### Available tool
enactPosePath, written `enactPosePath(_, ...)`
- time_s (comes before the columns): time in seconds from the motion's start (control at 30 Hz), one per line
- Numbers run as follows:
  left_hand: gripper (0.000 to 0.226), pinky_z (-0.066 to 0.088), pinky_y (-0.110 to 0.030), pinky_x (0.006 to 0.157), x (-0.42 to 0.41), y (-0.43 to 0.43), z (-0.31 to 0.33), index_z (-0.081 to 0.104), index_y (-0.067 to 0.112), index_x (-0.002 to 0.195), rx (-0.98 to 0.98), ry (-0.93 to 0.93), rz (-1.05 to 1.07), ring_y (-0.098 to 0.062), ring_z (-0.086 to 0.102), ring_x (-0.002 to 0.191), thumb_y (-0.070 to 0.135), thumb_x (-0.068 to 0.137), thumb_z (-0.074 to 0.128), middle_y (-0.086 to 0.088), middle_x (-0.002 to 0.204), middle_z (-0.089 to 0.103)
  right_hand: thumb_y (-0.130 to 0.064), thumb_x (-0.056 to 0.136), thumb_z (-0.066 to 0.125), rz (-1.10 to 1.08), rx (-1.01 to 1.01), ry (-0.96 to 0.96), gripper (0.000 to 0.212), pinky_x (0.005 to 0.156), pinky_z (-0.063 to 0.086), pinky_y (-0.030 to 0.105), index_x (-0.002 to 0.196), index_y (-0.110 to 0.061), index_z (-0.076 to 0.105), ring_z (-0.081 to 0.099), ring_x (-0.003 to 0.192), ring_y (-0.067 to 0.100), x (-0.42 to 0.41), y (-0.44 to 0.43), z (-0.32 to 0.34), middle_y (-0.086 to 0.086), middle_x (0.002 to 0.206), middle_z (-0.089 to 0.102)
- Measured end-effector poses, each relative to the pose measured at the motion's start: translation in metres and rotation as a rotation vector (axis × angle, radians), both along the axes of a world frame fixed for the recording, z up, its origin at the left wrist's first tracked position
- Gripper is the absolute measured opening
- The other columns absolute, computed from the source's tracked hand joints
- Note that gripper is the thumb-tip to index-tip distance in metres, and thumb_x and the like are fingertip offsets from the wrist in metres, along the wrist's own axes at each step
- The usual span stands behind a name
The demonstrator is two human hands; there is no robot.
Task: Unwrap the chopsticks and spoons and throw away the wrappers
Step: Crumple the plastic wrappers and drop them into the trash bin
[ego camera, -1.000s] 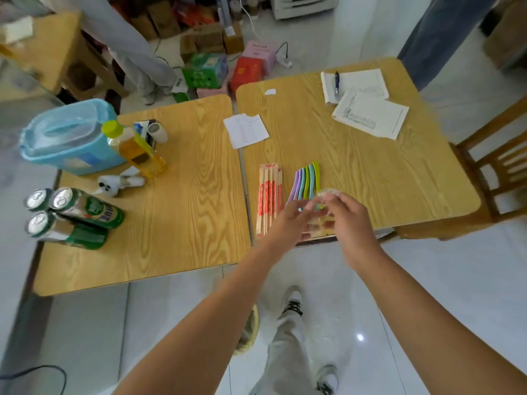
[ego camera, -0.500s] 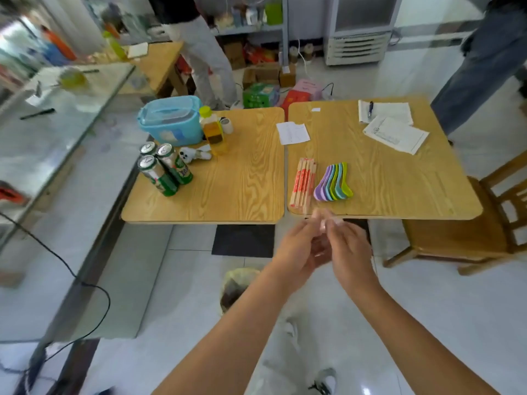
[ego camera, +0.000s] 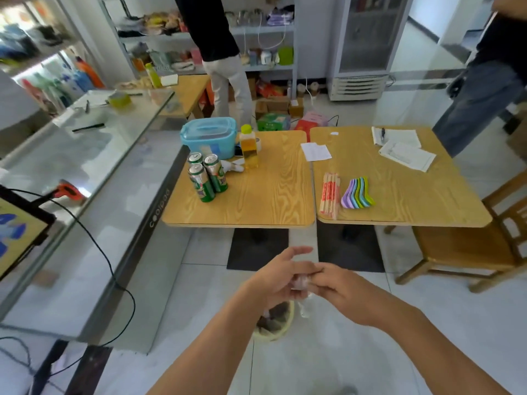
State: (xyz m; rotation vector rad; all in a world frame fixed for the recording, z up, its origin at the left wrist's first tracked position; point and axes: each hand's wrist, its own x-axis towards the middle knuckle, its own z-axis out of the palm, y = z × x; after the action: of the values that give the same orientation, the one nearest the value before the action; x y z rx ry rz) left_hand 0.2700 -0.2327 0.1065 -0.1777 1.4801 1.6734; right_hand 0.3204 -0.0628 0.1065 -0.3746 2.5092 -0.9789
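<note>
Item: clear plastic wrappers (ego camera: 301, 283), crumpled into one wad, held between both hands above the floor; one loose transparent strip hung down from the wad. Motion blur hid finer detail.

Left hand (ego camera: 272, 277): lower fingers curled against the wad, upper fingers stretched forward and apart.

Right hand (ego camera: 343, 286): fingertips brought together, pinching the wad from the other side.

Bin (ego camera: 285, 327): pale-rimmed and dark inside, standing on the white tiled floor directly below the hands, partly covered by the left forearm.

Chopsticks (ego camera: 330, 195): a tidy bundle lying flat near the front left corner of the right table (ego camera: 399, 181), with red print along the sticks.

Spoons (ego camera: 358, 193): a fanned row in purple, blue and green, just beside the chopsticks on their right.

Also on the right table: a white slip (ego camera: 316, 151) at the seam with the left table (ego camera: 271, 195), and printed sheets (ego camera: 406, 155) with a pen (ego camera: 383, 133) at the far side.

Left table: three green cans (ego camera: 206, 178), a blue lidded container (ego camera: 208, 136), and a bottle of yellow liquid (ego camera: 248, 148).

Surroundings: a wooden chair (ego camera: 470, 246) at right, a glass counter (ego camera: 85, 166) at left, one person (ego camera: 225, 67) standing at the shelves, and another person (ego camera: 484, 89) at far right.
</note>
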Motion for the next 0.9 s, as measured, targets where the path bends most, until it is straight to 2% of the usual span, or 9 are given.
enactPosePath(0.1,0.041,0.045,-0.028,0.063,0.014,-0.038,0.005,0.059,0.021,0.127,0.037,-0.006,-0.060,-0.016,0.057,0.071,0.018,0.086,0.062,-0.015,0.101,0.060,-0.027,0.095,0.061,-0.039,-0.164,0.068,0.025,0.095,0.050,0.023,0.118,-0.031,0.072,0.061,0.108,-0.001,0.015,-0.036,0.009,-0.020,0.122,0.066)
enactPosePath(0.2,0.032,0.044,-0.027,0.061,0.023,-0.067,0.003,0.064,0.013,0.122,0.115,-0.015,-0.082,-0.015,0.057,0.070,0.012,0.092,0.053,-0.013,0.100,0.061,-0.030,0.094,0.063,-0.054,-0.219,0.062,0.022,0.093,0.050,0.019,0.112,-0.033,0.074,0.062,0.108,-0.002,0.025,-0.065,0.008,-0.020,0.117,0.068)
enactPosePath(0.37,0.036,0.039,-0.029,0.056,0.035,-0.101,0.001,0.063,0.010,0.108,0.192,-0.070,-0.047,-0.017,0.055,0.063,0.007,0.073,0.056,-0.016,0.097,0.058,-0.046,0.094,0.057,-0.045,-0.256,-0.183,0.029,0.099,0.042,0.014,0.115,-0.034,0.072,0.054,0.117,-0.007,0.032,-0.092,0.022,-0.015,0.127,0.064)
enactPosePath(0.47,0.036,0.041,-0.026,0.051,0.036,-0.112,0.004,0.061,0.009,0.097,0.203,-0.058,0.009,-0.019,0.053,0.064,0.003,0.063,0.053,-0.012,0.089,0.057,-0.040,0.094,0.059,-0.067,-0.201,-0.082,0.025,0.097,0.035,0.007,0.114,-0.033,0.073,0.045,0.124,-0.013,0.034,-0.111,0.027,-0.016,0.135,0.059)
enactPosePath(0.6,0.023,0.041,-0.024,0.049,0.032,-0.119,0.016,0.062,0.012,0.080,0.166,0.052,0.093,-0.017,0.051,0.059,-0.001,0.068,0.049,-0.007,0.077,0.058,-0.017,0.086,0.073,-0.310,-0.333,0.107,0.016,0.091,0.045,0.011,0.099,-0.022,0.079,0.063,0.101,-0.004,0.034,-0.142,0.022,-0.012,0.116,0.069)
enactPosePath(0.67,0.024,0.041,-0.022,0.046,0.033,-0.117,0.020,0.063,0.011,0.076,0.078,0.150,0.140,-0.014,0.051,0.055,-0.006,0.077,0.046,-0.005,0.069,0.059,-0.019,0.083,0.075,-0.329,-0.172,0.308,0.012,0.087,0.053,0.025,0.094,-0.022,0.079,0.067,0.093,0.006,0.036,-0.152,0.014,-0.010,0.106,0.073)
enactPosePath(0.77,0.027,0.043,-0.022,0.050,0.039,-0.109,0.022,0.063,0.010,0.077,-0.015,0.294,0.183,-0.012,0.055,0.056,-0.006,0.085,0.044,-0.002,0.063,0.060,-0.016,0.077,0.080,-0.287,0.156,0.773,0.009,0.069,0.057,0.040,0.079,-0.014,0.072,0.068,0.071,0.021,0.040,-0.158,0.007,0.000,0.081,0.073)
enactPosePath(0.83,0.027,0.048,-0.025,0.060,0.043,-0.103,0.020,0.065,0.013,0.076,-0.075,0.350,0.195,-0.013,0.059,0.064,-0.003,0.085,0.045,-0.003,0.069,0.064,-0.014,0.072,0.082,-0.258,0.259,0.866,0.012,0.069,0.057,0.039,0.078,-0.013,0.072,0.069,0.071,0.022,0.042,-0.160,0.014,0.001,0.078,0.072)
enactPosePath(0.9,0.027,0.051,-0.027,0.066,0.045,-0.101,0.014,0.065,0.014,0.074,-0.151,0.423,0.218,-0.013,0.061,0.069,-0.003,0.083,0.046,-0.003,0.073,0.065,-0.023,0.072,0.082,-0.127,0.422,0.764,0.020,0.076,0.054,0.034,0.090,-0.020,0.075,0.069,0.086,0.016,0.045,-0.162,0.019,-0.004,0.089,0.072)
